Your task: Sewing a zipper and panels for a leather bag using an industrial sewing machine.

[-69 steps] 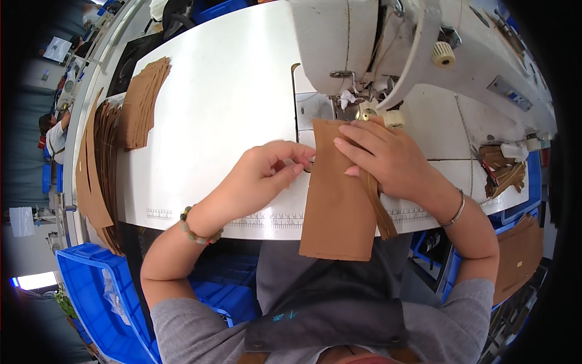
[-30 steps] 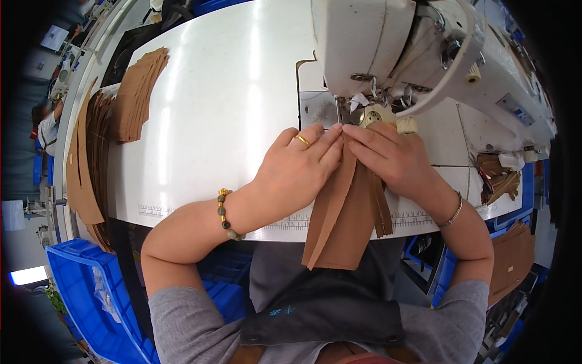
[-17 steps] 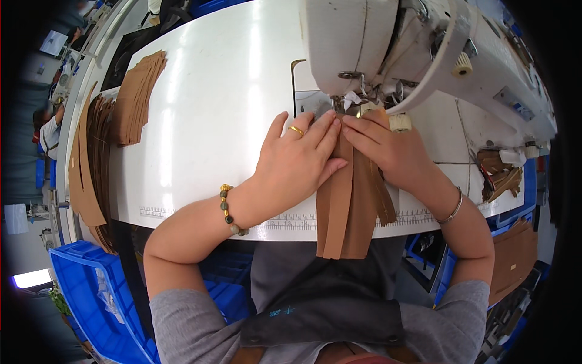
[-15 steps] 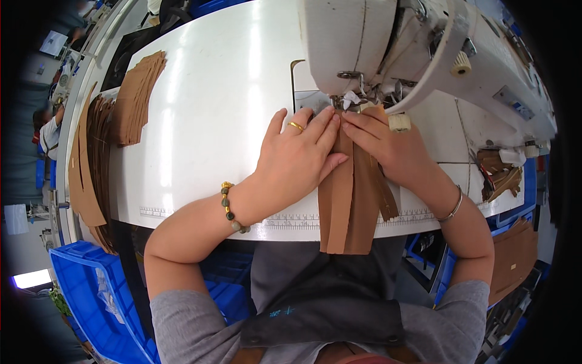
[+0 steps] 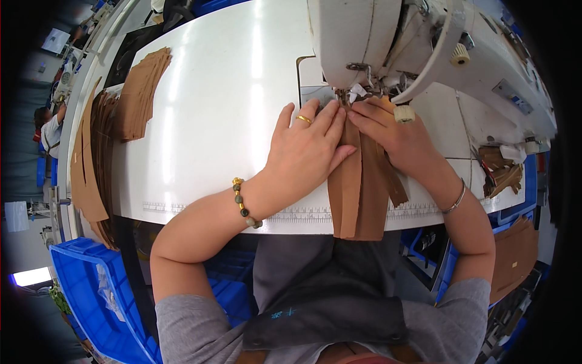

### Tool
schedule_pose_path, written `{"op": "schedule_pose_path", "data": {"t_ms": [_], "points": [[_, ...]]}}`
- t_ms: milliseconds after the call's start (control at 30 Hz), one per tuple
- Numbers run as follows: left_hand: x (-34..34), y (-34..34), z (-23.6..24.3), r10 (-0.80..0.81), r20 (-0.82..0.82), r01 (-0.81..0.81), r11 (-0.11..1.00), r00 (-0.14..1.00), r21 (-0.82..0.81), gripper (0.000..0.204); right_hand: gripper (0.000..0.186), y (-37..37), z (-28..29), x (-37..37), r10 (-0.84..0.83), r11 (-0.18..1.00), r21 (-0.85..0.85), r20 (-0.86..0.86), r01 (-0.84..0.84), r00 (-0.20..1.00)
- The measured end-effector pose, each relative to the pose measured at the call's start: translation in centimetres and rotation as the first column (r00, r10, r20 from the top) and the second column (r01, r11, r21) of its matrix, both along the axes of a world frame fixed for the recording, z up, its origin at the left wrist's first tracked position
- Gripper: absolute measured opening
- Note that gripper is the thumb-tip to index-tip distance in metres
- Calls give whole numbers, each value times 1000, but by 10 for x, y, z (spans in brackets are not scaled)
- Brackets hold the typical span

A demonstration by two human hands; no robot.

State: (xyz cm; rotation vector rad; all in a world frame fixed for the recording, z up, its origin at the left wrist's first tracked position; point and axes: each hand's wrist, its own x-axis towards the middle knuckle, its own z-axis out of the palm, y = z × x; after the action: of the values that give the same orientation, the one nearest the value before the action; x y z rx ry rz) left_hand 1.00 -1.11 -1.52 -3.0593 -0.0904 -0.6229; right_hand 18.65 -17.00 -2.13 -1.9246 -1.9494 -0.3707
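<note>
Brown fabric (image 5: 371, 203) stretches from the sewing machine (image 5: 357, 36) to the desk's (image 5: 206, 139) near edge. Left hand (image 5: 306, 145), fingers spread, and right hand (image 5: 397, 133), fingers outstretched, rest on it. Ruler marks (image 5: 303, 213) line the desk; blue lettering (image 5: 282, 314) shows on the apron (image 5: 339, 324).

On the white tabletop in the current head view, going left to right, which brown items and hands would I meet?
Fanned brown stack, left hand, folded brown piece, right hand, pile of brown strips.
</note>
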Motion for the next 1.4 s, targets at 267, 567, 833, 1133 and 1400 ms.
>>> {"op": "schedule_pose_path", "data": {"t_ms": [267, 567, 833, 1133, 1400], "points": [[-3, 0, 2, -47, 6, 47, 999, 999, -27, 57, 36, -1, 2, 0, 69, 998, 11, -9, -69, 998], [3, 5, 3, -40, 13, 41, 995, 999, -93, 57, 36, 0, 1, 2, 32, 999, 20, 12, -32, 999], [-40, -28, 6, -94, -37, 95, 995, 995, 23, 54, 42, -6, 9, -6, 85, 995, -60, 77, -80, 993], [-109, -85, 2, -168, 169, 188, 976, 971, -107, 30, 35, -71, 27, -85, 239, 959, -158, 7, -235, 971], [-102, -93, -2, -199, 260, 244, 958, 945, -153, 22, 31, -82, 28, -88, 240, 966, -116, 83, -230, 967]]}}
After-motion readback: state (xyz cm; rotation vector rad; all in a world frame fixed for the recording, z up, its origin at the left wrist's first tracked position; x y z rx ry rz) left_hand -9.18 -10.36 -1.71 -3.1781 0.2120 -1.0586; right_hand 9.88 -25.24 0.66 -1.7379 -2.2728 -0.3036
